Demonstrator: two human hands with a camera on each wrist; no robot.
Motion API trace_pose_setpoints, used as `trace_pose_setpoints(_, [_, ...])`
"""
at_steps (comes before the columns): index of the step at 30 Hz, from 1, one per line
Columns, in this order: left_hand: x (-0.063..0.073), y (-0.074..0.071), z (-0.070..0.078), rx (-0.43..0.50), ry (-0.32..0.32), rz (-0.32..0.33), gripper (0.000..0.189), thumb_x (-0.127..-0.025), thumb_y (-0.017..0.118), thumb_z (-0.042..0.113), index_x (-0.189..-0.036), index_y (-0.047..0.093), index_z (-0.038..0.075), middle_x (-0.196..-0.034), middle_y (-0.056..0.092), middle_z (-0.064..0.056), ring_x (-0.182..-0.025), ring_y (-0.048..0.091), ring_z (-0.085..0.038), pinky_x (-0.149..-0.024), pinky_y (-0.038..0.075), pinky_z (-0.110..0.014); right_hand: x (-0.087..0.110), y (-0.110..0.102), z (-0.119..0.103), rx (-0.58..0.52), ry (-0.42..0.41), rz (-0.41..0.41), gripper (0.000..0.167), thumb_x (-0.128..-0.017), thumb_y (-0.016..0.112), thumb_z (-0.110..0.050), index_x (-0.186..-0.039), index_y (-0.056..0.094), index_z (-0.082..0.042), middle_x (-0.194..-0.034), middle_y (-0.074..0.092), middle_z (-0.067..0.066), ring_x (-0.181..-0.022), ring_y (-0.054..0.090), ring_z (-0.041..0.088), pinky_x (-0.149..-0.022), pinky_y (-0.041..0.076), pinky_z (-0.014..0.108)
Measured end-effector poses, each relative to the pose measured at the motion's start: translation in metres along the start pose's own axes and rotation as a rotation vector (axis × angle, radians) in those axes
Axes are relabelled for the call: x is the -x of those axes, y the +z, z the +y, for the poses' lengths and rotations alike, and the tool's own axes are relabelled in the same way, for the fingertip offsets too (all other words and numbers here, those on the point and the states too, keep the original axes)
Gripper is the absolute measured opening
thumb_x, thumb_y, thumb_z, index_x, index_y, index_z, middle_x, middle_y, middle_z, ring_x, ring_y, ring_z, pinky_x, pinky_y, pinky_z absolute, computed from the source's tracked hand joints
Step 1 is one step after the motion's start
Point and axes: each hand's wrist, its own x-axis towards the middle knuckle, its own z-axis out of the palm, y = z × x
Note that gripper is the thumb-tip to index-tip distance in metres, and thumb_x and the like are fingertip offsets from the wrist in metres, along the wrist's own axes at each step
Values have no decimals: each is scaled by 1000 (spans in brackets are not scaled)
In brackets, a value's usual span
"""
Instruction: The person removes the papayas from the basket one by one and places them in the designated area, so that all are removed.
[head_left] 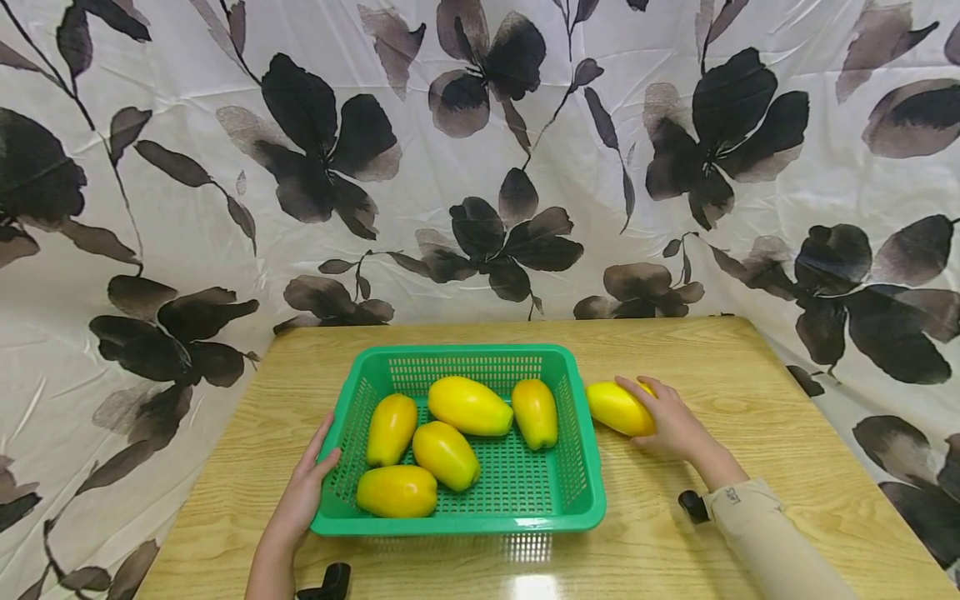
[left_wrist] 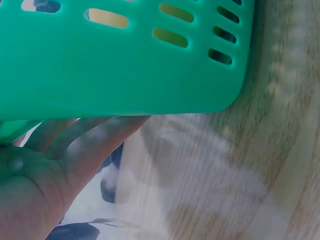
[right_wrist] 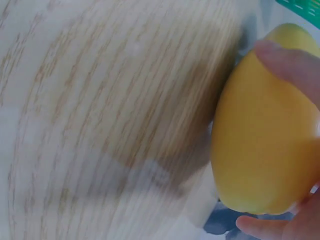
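Observation:
A green plastic basket (head_left: 457,525) stands on the wooden table with several yellow papayas inside, one of them a large papaya (head_left: 468,406) near its back wall. At the basket's left side, my left hand (head_left: 302,483) touches the outer wall and rim with its fingers extended. In the left wrist view, the fingers (left_wrist: 107,137) reach up to the basket's green edge. To the right of the basket, my right hand (head_left: 667,421) grips another papaya (right_wrist: 265,130) from above, its fingers and thumb spread round the fruit. That papaya's left end lies close beside the basket's right wall.
The wooden table (head_left: 675,550) extends on both sides of the basket. Behind and beside it hangs a white cloth (head_left: 420,175) with dark flowers. A black wrist-camera piece (head_left: 693,506) projects by the right sleeve, another black piece (head_left: 336,581) by the left wrist.

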Motion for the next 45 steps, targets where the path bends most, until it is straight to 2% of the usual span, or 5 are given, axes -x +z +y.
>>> trace_pose_setpoints(10, [1, 1, 2, -2, 6, -2, 59, -100, 33, 35, -149, 2, 23, -152, -6, -7, -136, -1, -34, -104, 11, -57, 0, -8, -4, 19, -11, 30, 92, -65, 83, -26, -141, 32, -19, -139, 28, 28, -122, 27, 50, -92, 24, 67])
trace_pose_setpoints(16, [2, 1, 1, -7, 13, -3, 59, -100, 33, 34, -149, 2, 22, -152, -6, -8, -136, -2, -34, -104, 10, -58, -1, -14, -6, 19, -52, 69, 89, -64, 83, -24, -139, 35, -16, -136, 30, 30, -120, 29, 50, -91, 27, 67])
trace_pose_setpoints(23, [1, 1, 0, -9, 18, -3, 59, -100, 33, 34, -149, 2, 22, -152, -6, -7, -136, -2, -34, -104, 10, -58, -5, -24, -10, 27, -71, 72, 87, -68, 82, -25, -140, 35, -18, -137, 28, 29, -120, 29, 51, -89, 29, 67])
trace_pose_setpoints(34, [0, 1, 1, 1, 15, -7, 58, -100, 32, 34, -148, 2, 22, -152, -5, -7, -136, -1, -33, -105, 10, -57, -13, -37, -25, 38, -155, 116, 84, -70, 80, -28, -140, 36, -16, -138, 28, 28, -122, 28, 49, -92, 28, 65])
trace_pose_setpoints(45, [0, 1, 1, -14, 16, -1, 58, -100, 32, 33, -148, 2, 23, -153, -5, -5, -136, -4, -33, -105, 8, -58, -22, -47, -48, 30, -206, 110, 80, -74, 77, -30, -141, 35, -17, -141, 27, 23, -125, 27, 45, -93, 29, 63])
